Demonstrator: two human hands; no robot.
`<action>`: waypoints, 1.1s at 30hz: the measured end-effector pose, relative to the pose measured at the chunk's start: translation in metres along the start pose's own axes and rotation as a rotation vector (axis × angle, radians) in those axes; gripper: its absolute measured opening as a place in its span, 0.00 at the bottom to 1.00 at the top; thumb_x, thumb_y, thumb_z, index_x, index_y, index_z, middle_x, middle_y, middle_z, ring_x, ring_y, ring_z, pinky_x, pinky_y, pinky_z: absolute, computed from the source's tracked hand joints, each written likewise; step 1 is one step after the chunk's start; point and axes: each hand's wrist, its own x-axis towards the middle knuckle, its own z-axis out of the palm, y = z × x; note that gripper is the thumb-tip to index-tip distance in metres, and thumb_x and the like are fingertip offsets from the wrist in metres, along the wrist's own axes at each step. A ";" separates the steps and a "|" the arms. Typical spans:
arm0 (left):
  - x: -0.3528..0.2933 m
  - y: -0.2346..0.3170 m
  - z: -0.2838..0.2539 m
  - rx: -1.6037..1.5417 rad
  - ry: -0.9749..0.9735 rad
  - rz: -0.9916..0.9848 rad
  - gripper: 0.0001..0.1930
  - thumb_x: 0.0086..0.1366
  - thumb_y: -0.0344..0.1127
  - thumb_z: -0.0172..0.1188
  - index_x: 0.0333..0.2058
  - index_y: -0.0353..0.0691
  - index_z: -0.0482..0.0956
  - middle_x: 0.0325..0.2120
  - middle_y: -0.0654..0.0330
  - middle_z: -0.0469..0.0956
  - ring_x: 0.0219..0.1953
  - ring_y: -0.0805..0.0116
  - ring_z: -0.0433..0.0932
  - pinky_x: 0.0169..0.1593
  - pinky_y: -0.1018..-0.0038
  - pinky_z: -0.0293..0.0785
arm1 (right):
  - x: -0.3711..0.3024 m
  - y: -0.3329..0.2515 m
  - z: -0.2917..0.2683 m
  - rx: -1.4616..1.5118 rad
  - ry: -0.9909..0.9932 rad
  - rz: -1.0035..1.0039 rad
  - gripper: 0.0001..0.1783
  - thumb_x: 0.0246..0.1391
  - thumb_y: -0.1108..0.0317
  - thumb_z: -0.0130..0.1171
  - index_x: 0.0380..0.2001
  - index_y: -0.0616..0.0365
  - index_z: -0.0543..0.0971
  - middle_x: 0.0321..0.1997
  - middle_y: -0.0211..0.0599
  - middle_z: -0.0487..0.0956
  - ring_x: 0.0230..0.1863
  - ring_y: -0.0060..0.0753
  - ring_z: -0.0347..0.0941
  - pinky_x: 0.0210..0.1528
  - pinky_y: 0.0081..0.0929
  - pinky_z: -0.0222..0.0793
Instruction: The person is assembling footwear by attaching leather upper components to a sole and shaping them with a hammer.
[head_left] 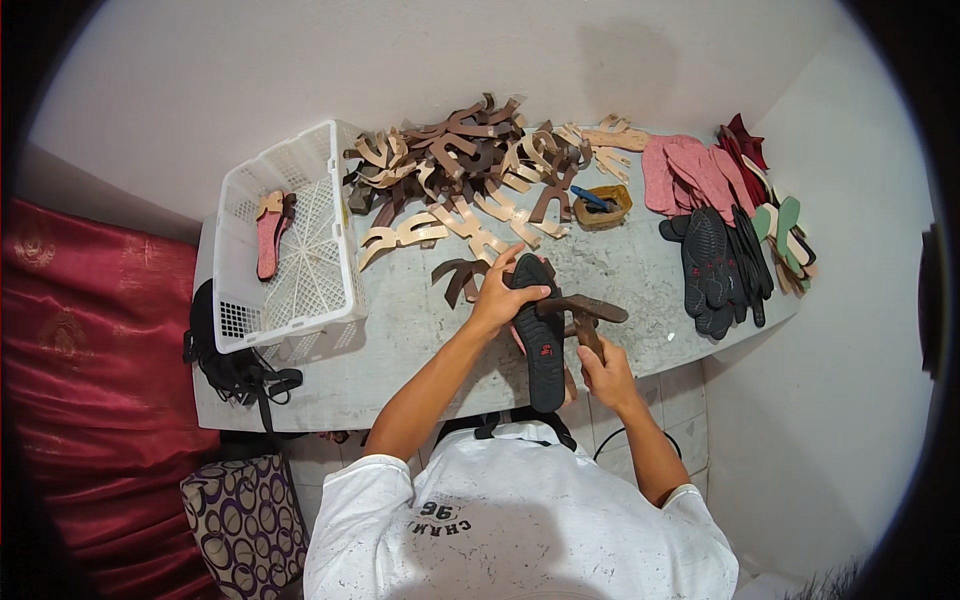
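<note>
My left hand (500,295) grips a sandal (543,355) at its far end, thumb pressed on top and fingers around the side. The sandal's black sole faces up, with a small red mark near the heel; a bit of pink shows at its left edge. My right hand (608,375) is closed around the handle of a hammer (602,308). The hammer's dark head lies over the right edge of the sole; whether it touches I cannot tell. Left of my left hand lies a dark brown strap piece (458,277).
A white plastic basket (287,330) at the left holds a pink sandal (270,240). Brown and beige straps (450,145) are heaped at the back. Nearby sits a small tub (603,215) with a blue-handled tool. Pink insoles (690,170) and black soles (705,260) lie at the right.
</note>
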 end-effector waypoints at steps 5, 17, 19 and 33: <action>0.001 -0.009 -0.007 0.078 -0.039 0.035 0.46 0.41 0.39 0.75 0.60 0.41 0.62 0.55 0.47 0.66 0.60 0.54 0.61 0.59 0.61 0.62 | -0.003 -0.015 0.009 -0.243 0.122 -0.308 0.20 0.56 0.62 0.55 0.50 0.60 0.71 0.27 0.51 0.79 0.29 0.57 0.76 0.31 0.39 0.69; 0.027 0.023 -0.026 0.316 -0.220 0.102 0.15 0.57 0.40 0.65 0.35 0.33 0.81 0.28 0.64 0.76 0.33 0.75 0.72 0.39 0.75 0.67 | -0.007 -0.024 0.012 -0.249 0.058 -0.179 0.20 0.56 0.62 0.56 0.49 0.60 0.71 0.29 0.55 0.78 0.32 0.61 0.75 0.34 0.41 0.69; 0.028 0.032 -0.025 0.325 -0.247 0.106 0.15 0.57 0.40 0.65 0.35 0.33 0.81 0.27 0.63 0.76 0.32 0.76 0.71 0.37 0.75 0.67 | -0.008 -0.024 0.012 -0.251 0.066 -0.175 0.20 0.56 0.62 0.56 0.49 0.60 0.71 0.30 0.55 0.78 0.33 0.61 0.75 0.34 0.41 0.69; 0.035 0.025 -0.027 0.302 -0.317 0.012 0.14 0.55 0.36 0.65 0.35 0.30 0.82 0.23 0.61 0.79 0.25 0.74 0.73 0.31 0.75 0.70 | -0.013 -0.062 0.008 -0.191 0.161 -0.241 0.20 0.55 0.59 0.57 0.39 0.68 0.73 0.26 0.51 0.78 0.28 0.45 0.77 0.34 0.34 0.69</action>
